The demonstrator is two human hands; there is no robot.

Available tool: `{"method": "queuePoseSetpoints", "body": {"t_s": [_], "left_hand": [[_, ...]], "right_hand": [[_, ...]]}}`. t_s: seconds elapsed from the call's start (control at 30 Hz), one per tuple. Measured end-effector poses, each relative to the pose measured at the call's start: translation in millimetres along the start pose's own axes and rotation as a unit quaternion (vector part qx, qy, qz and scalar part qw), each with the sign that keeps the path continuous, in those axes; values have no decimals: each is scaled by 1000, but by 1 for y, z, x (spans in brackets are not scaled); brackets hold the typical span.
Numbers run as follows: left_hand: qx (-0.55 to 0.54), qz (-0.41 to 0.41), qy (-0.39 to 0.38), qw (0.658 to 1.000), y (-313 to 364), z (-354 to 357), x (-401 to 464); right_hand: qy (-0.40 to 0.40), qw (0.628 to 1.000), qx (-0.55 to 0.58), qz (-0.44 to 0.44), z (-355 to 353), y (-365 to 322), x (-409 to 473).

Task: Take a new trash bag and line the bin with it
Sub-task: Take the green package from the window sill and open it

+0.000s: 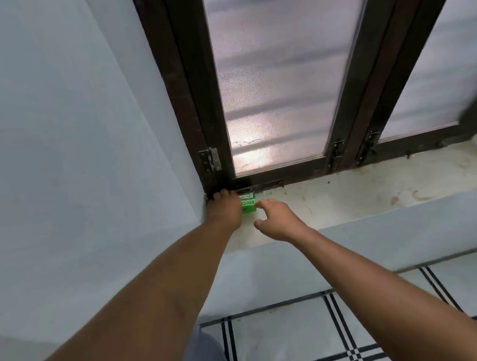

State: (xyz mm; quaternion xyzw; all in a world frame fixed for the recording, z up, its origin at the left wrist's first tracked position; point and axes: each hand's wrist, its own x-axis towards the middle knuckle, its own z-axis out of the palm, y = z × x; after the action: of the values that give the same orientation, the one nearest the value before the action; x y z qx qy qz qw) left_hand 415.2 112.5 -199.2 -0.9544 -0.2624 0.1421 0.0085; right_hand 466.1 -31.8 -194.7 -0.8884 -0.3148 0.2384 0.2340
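Reaching into the far left corner of a pale stone window sill (344, 196), both bare arms stretch toward a small green box of trash bags (248, 205) that sits right against the dark wooden window frame (199, 99). The box carries white lettering seen upside down; a few large letters show on its near face and a strip of smaller print along its far edge, all too blurred to read with certainty. What the box holds cannot be seen.

The left hand (224, 209) lies over the box's left end, fingers curled down around it and touching the corner where sill meets wall (61, 135); it appears clamped on the box. The right hand (277, 219) hovers just beside the box's right end, fingers and thumb spread apart, a fingertip at or nearly at the box's edge.

Frosted panes (275, 74) fill the frame, with metal latches (213, 159) at its foot. Below, white floor tiles (283, 339) with black stripes show near the person's grey clothing (200, 358).
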Motion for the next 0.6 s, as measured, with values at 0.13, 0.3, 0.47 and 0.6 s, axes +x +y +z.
{"method": "queuePoseSetpoints", "body": {"t_s": [0.13, 0.3, 0.47, 0.6], "left_hand": [[10, -23, 15, 1000, -8, 14, 16], [-86, -29, 4, 996, -3, 11, 15], [-235, 14, 56, 970, -1, -8, 7], [-391, 60, 86, 914, -2, -29, 0]], "right_hand": [[-5, 1000, 22, 9, 6, 0, 25], [17, 1000, -13, -19, 7, 1, 40], [65, 994, -70, -47, -4, 10, 43], [75, 994, 68, -37, -22, 14, 38]]}}
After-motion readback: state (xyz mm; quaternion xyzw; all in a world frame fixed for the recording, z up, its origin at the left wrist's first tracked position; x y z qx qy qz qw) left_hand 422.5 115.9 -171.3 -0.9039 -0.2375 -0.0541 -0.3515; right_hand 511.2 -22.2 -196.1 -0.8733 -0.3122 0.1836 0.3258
